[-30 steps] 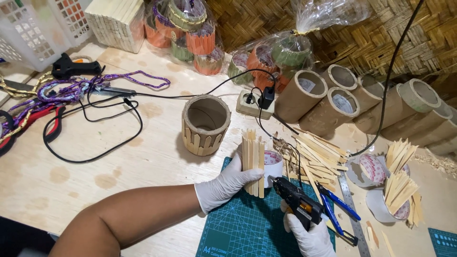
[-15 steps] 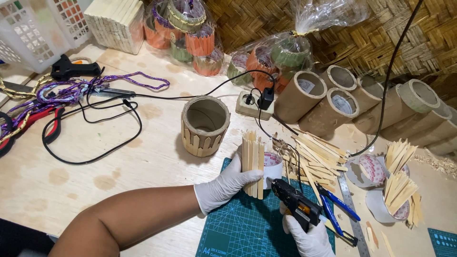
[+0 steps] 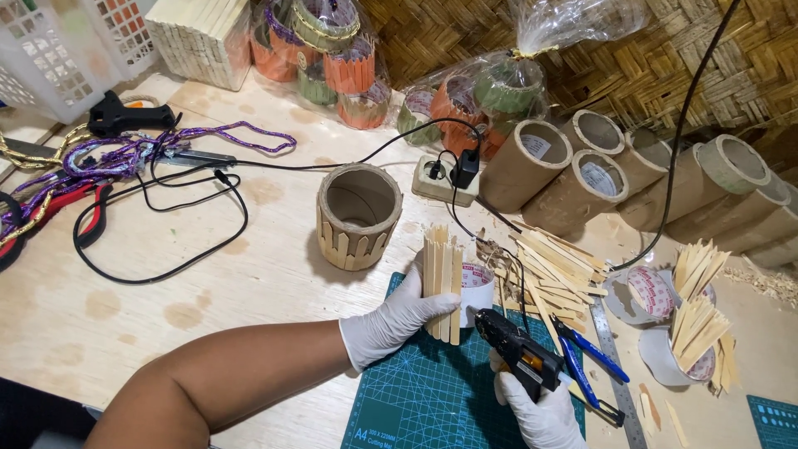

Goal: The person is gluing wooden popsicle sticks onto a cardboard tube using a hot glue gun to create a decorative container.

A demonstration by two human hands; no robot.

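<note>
My left hand (image 3: 397, 320), in a white glove, holds a cardboard tube partly clad in upright wooden sticks (image 3: 443, 281) over a green cutting mat (image 3: 432, 399). My right hand (image 3: 540, 411), also gloved, grips a black glue gun (image 3: 517, 353) with its nozzle close to the lower right of the sticks. A finished stick-clad tube (image 3: 357, 216) stands upright just behind my left hand. A pile of loose wooden sticks (image 3: 553, 266) lies to the right of the tube I hold.
Blue-handled pliers (image 3: 586, 357) and a steel ruler (image 3: 615, 370) lie right of the gun. Bare cardboard tubes (image 3: 573, 179) line the back right. A power strip (image 3: 445, 179), black cables (image 3: 166, 241), purple cord (image 3: 125, 154), tape rolls with sticks (image 3: 682, 324) and bagged coloured holders (image 3: 332, 50) surround.
My right hand has brought the glue gun up and leftward, closer to the stick-clad tube. My left hand and the tube have hardly moved.
</note>
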